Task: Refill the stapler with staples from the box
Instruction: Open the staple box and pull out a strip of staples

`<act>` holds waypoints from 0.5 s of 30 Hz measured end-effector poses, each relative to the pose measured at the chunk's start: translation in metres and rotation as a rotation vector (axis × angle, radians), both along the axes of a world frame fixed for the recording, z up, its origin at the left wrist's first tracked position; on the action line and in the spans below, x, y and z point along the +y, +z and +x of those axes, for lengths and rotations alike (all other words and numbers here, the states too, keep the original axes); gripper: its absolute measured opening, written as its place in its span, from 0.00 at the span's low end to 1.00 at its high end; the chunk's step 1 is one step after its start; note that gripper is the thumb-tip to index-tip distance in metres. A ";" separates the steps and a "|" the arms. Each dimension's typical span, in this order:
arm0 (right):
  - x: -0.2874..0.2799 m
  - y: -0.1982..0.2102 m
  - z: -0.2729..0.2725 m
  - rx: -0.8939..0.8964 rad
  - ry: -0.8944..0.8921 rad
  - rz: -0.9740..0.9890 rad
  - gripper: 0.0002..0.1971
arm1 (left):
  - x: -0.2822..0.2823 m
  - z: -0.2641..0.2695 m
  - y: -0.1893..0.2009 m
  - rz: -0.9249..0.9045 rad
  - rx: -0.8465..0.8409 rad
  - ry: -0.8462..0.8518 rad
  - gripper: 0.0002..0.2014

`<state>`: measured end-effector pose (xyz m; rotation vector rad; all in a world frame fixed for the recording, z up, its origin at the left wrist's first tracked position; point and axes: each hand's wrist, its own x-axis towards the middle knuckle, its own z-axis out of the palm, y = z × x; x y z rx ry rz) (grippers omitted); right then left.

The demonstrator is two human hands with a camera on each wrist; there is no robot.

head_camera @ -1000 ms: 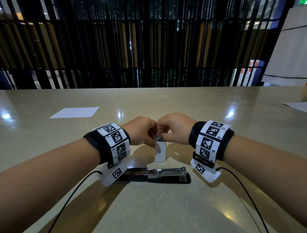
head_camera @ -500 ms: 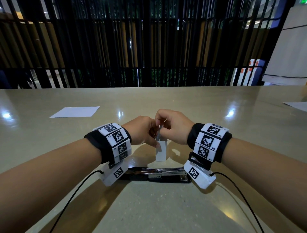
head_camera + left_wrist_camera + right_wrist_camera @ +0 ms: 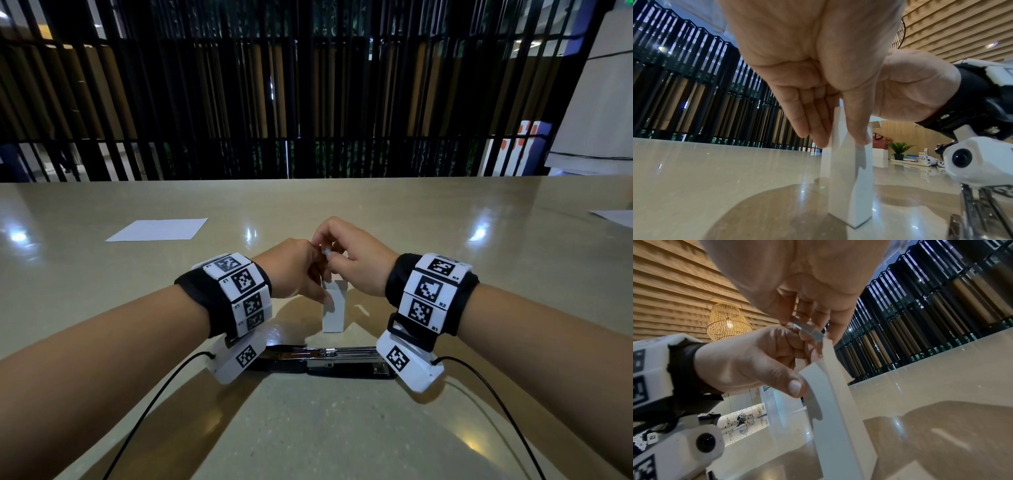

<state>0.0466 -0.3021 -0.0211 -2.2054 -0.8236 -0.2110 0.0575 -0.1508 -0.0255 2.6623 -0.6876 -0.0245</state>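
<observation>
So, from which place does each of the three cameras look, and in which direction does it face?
Head: worn on the head, facing forward and down at the table; both forearms, the left hand and the right hand show above the open stapler.
Left wrist: low under the left wrist, facing along the palm; the fingers hold the upright white box.
Right wrist: under the right wrist, facing along the hand; its grip pinches a staple strip above the box.
Shared: both wrist views show the box and the opposite hand.
</observation>
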 end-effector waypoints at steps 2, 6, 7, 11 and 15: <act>-0.001 0.001 0.001 -0.003 -0.008 -0.039 0.12 | 0.000 0.000 0.000 -0.017 0.017 0.001 0.14; -0.010 0.005 0.004 -0.024 -0.066 -0.135 0.14 | 0.001 -0.001 0.002 -0.016 0.021 -0.011 0.16; -0.012 0.007 0.004 -0.027 -0.084 -0.152 0.15 | 0.001 -0.001 0.002 -0.018 0.019 -0.007 0.17; -0.023 0.007 0.004 0.012 -0.176 -0.308 0.18 | 0.002 -0.002 0.002 -0.024 0.025 0.011 0.18; -0.029 0.001 0.003 0.067 -0.221 -0.470 0.18 | 0.001 -0.002 0.002 -0.018 0.031 0.014 0.16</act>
